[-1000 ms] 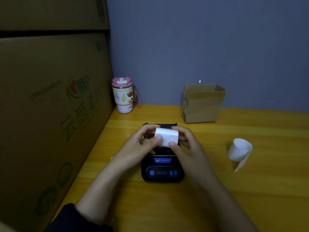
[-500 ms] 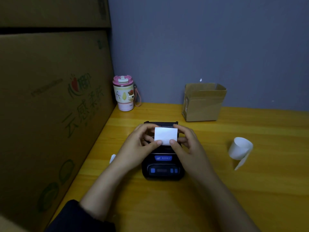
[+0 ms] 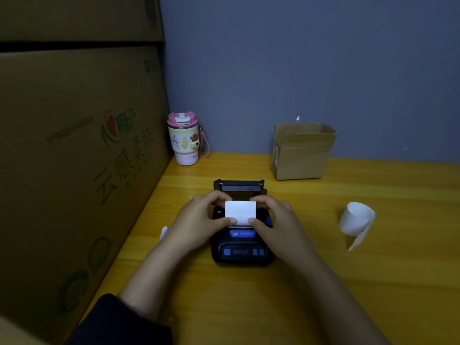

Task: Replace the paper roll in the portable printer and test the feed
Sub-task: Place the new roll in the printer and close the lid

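A black portable printer [image 3: 242,252] with blue buttons sits on the yellow wooden table [image 3: 373,270], its lid [image 3: 239,185] raised at the back. Over its open bay a white paper roll [image 3: 240,211] is pinched from both sides: my left hand [image 3: 199,220] grips its left end, my right hand [image 3: 273,220] its right end. The roll's lower part lies in the bay, hidden by my fingers. A second, loosely unwound white roll [image 3: 357,219] lies apart on the table to the right.
Large cardboard boxes [image 3: 74,158] wall off the left side. A pink-lidded tumbler [image 3: 184,139] stands at the back left corner, a small open carton [image 3: 302,151] at the back centre. A small white scrap [image 3: 163,232] lies just left of my left hand.
Both hands have lowered the roll slightly toward the printer's bay and squared it up. The raised lid now shows more behind my fingers.
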